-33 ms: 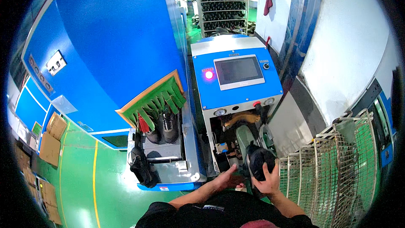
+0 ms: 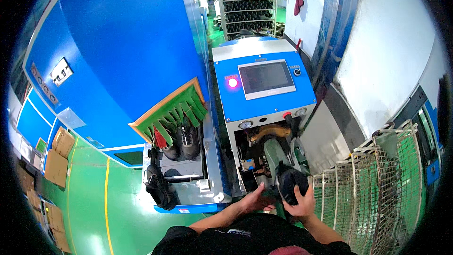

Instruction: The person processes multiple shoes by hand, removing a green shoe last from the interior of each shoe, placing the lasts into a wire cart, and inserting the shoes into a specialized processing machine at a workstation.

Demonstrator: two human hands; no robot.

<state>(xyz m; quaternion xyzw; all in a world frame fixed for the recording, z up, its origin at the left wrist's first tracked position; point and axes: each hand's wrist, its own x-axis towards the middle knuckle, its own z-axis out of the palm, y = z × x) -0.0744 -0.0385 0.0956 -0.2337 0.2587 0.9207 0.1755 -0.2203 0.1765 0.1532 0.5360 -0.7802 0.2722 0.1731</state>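
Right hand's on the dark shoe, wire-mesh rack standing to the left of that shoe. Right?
One slip: the wire-mesh rack stands to the right of the dark shoe, not the left; the head view shows it. The right hand is on that shoe, as you said.

1 held shoe (image 2: 291, 180); 2 gauges (image 2: 246, 124); 1 screen (image 2: 267, 80)

screen (image 2: 266, 79): smooth, glossy | shoe (image 2: 289, 180) below screen: matt, cloth-like | wire rack (image 2: 379, 174) below-right of screen: rough metal | floor (image 2: 85, 189): smooth, glossy
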